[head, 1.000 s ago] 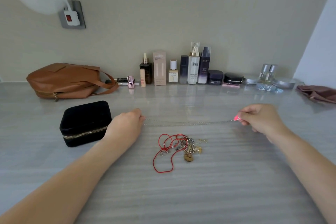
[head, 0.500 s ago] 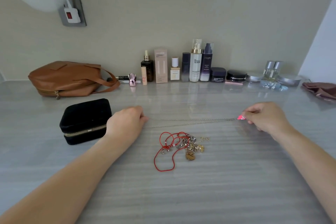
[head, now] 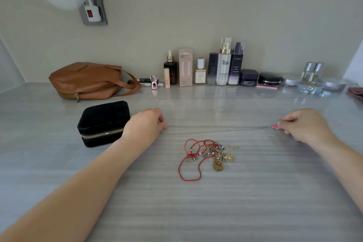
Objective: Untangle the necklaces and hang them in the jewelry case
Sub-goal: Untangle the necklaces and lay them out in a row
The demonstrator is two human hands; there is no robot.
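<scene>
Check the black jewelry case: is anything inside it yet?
Cannot be seen: the black jewelry case is zipped shut, hiding its inside. Outside it, the silver chain stretches between the left hand and right hand; the tangled pile lies on the table.

beige wall (head: 196, 6), grey streaked tabletop (head: 196, 202)

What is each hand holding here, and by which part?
One thin silver chain, stretched between them: left hand pinches one end, right hand the end with the pink pendant.
</scene>
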